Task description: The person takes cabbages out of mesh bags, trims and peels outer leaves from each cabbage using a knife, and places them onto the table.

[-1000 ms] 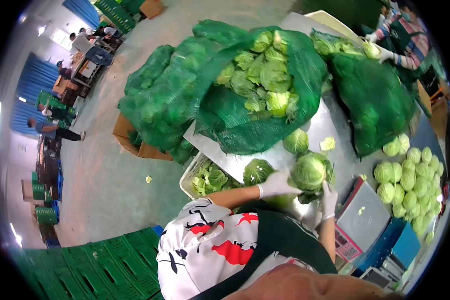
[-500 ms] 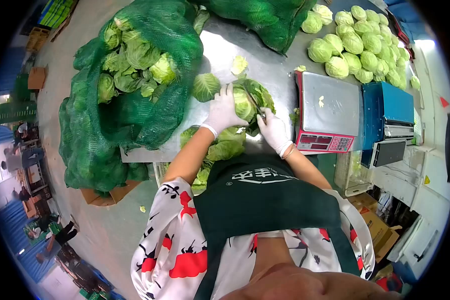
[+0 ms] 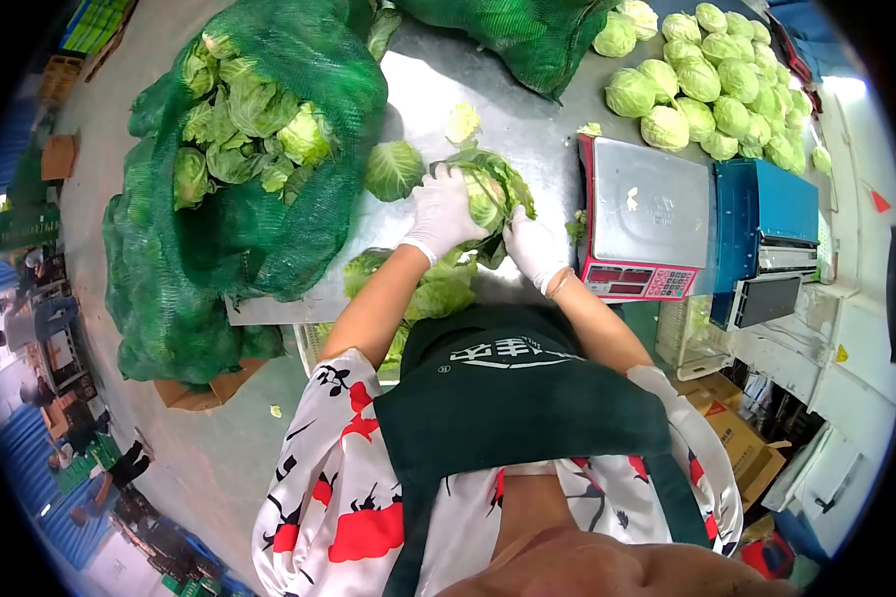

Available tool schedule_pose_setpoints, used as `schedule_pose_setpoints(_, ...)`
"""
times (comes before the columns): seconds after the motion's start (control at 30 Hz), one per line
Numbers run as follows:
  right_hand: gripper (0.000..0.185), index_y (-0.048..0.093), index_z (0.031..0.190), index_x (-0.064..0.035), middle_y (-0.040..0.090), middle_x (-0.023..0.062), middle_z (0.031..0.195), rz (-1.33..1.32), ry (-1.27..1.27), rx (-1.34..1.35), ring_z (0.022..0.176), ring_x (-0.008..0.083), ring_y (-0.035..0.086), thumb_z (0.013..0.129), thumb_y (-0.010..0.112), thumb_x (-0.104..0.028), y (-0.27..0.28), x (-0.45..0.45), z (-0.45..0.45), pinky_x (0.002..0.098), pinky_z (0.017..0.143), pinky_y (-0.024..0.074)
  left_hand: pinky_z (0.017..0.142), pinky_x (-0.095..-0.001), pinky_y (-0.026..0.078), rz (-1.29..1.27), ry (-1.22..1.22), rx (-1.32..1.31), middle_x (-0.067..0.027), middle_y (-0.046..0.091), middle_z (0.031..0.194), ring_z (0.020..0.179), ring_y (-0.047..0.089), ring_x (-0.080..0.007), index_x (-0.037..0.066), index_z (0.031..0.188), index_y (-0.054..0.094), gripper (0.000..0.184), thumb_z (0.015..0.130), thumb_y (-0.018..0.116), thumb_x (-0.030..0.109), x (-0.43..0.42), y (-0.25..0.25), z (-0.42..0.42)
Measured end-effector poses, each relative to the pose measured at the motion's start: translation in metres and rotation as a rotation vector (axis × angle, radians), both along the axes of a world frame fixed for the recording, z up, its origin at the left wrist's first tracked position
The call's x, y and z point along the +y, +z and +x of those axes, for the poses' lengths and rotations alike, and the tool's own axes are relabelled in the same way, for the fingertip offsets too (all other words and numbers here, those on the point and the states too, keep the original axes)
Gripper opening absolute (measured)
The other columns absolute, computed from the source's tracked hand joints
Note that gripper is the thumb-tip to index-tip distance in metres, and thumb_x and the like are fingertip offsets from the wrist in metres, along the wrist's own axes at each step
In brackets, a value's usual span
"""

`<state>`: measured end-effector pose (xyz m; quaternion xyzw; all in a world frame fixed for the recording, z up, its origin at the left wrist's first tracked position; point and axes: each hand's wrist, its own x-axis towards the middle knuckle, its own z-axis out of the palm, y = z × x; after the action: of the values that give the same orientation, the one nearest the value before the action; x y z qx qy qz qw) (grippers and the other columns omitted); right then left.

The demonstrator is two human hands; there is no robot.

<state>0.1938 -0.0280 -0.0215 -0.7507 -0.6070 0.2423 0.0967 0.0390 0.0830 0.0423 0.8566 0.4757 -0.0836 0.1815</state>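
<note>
On the metal table, my white-gloved left hand [image 3: 442,214] is wrapped round the left side of a cabbage [image 3: 486,202] with loose outer leaves. My gloved right hand [image 3: 534,247] is at the cabbage's right side, fingers closed; what they grip is hidden. A smaller cabbage [image 3: 394,170] lies just left of my left hand. A torn leaf [image 3: 463,122] is above the held cabbage. Loose leaves [image 3: 441,289] lie below my hands at the table's near edge.
Green mesh sacks of cabbages [image 3: 269,234] stand at left, another sack [image 3: 518,35] at the top. To the right are a scale [image 3: 647,204], a blue machine [image 3: 767,214] and a pile of cabbages [image 3: 732,80]. A crate [image 3: 309,343] sits below the table edge.
The view has swung round to the right and down since a second ago. The cabbage between my hands has turned, and the dark blade seen by my right hand earlier no longer shows.
</note>
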Motion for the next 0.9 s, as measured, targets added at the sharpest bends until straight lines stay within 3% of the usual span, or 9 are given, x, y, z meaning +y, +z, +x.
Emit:
schedule_pose_setpoints(0.13,0.023,0.051,0.102,0.0028,0.068,0.0215,0.069,-0.036,-0.004,-0.015,0.066,0.0406,0.069,0.094,0.053,-0.019,0.010,0.003,0.000,0.0499,0.065,0.0556,0.086,-0.0486,0.053,0.014,0.002,0.032,-0.0192,0.055,0.121,0.109,0.060,-0.0345,-0.002,0.120,0.051,0.091,0.055,0.089,0.049,0.001,0.003,0.005)
schedule_pose_setpoints(0.3,0.034,0.053,0.117,0.0103,0.070,0.0286,0.091,-0.230,-0.148,-0.060,0.086,0.0424,0.070,0.101,0.035,-0.013,-0.025,0.033,0.013,0.0501,0.076,0.0555,0.086,-0.0484,0.052,0.029,0.010,0.044,-0.0194,0.053,0.126,0.111,0.059,-0.0337,-0.002,0.122,0.051,0.093,0.054,0.089,0.048,-0.006,0.007,0.013)
schedule_pose_setpoints(0.43,0.041,0.054,0.114,0.0107,0.068,0.0279,0.080,-0.128,-0.044,0.094,0.076,0.0460,0.068,0.090,0.058,-0.023,-0.041,0.021,0.038,0.0542,0.071,0.0546,0.102,-0.0491,0.046,-0.013,0.096,-0.206,-0.0267,0.038,0.148,0.130,0.048,-0.0403,-0.006,0.142,0.036,0.117,0.052,0.093,0.043,-0.017,-0.013,-0.035)
schedule_pose_setpoints(0.57,0.023,0.059,0.099,0.0012,0.058,0.0066,0.062,-0.353,-0.293,0.508,0.044,0.0159,0.055,0.094,0.059,-0.021,-0.022,0.019,0.036,0.0332,0.041,0.0451,0.114,-0.0449,0.037,-0.235,0.294,-0.461,-0.0291,0.031,0.153,0.140,0.038,-0.0407,-0.007,0.151,0.021,0.131,0.055,0.095,0.042,-0.036,-0.026,-0.100)
schedule_pose_setpoints(0.67,0.021,0.058,0.095,-0.0007,0.056,0.0043,0.061,-0.348,-0.316,0.608,0.043,0.0149,0.053,0.096,0.058,-0.022,0.007,0.017,0.031,0.0323,0.040,0.0434,0.115,-0.0399,0.036,-0.332,0.532,-0.654,-0.0295,0.039,0.149,0.138,0.042,-0.0372,-0.006,0.155,0.015,0.132,0.060,0.094,0.040,-0.052,-0.051,-0.112)
schedule_pose_setpoints(0.7,0.036,0.063,0.104,0.0017,0.067,0.0135,0.073,-0.349,-0.344,0.670,0.057,0.0231,0.064,0.094,0.062,-0.033,0.014,0.015,0.031,0.0355,0.054,0.0519,0.115,-0.0395,0.036,-0.326,0.583,-0.669,-0.0295,0.041,0.148,0.138,0.044,-0.0372,-0.007,0.154,0.015,0.131,0.060,0.094,0.040,-0.054,-0.051,-0.110)
schedule_pose_setpoints(0.8,0.048,0.063,0.108,0.0011,0.070,0.0173,0.079,-0.203,-0.341,0.491,0.065,0.0289,0.069,0.096,0.061,-0.046,0.031,0.009,0.027,0.0386,0.063,0.0546,0.114,-0.0413,0.037,-0.256,0.594,-0.664,-0.0302,0.039,0.147,0.137,0.043,-0.0392,-0.008,0.153,0.017,0.129,0.060,0.093,0.040,-0.061,-0.048,-0.103)
schedule_pose_setpoints(0.83,0.056,0.064,0.111,0.0000,0.072,0.0217,0.085,-0.127,-0.134,0.183,0.076,0.0364,0.071,0.097,0.058,-0.054,0.015,0.003,0.030,0.0431,0.069,0.0549,0.114,-0.0424,0.038,-0.223,0.570,-0.655,-0.0305,0.037,0.148,0.137,0.043,-0.0402,-0.009,0.152,0.017,0.129,0.060,0.092,0.040,-0.062,-0.043,-0.099)
schedule_pose_setpoints(0.9,0.048,0.062,0.118,-0.0049,0.070,0.0238,0.081,0.029,-0.070,0.243,0.078,0.0411,0.070,0.102,0.051,-0.048,0.015,-0.010,0.025,0.0482,0.067,0.0537,0.114,-0.0438,0.037,-0.132,0.510,-0.605,-0.0308,0.036,0.148,0.138,0.041,-0.0420,-0.009,0.152,0.017,0.127,0.061,0.091,0.041,-0.060,-0.035,-0.090)
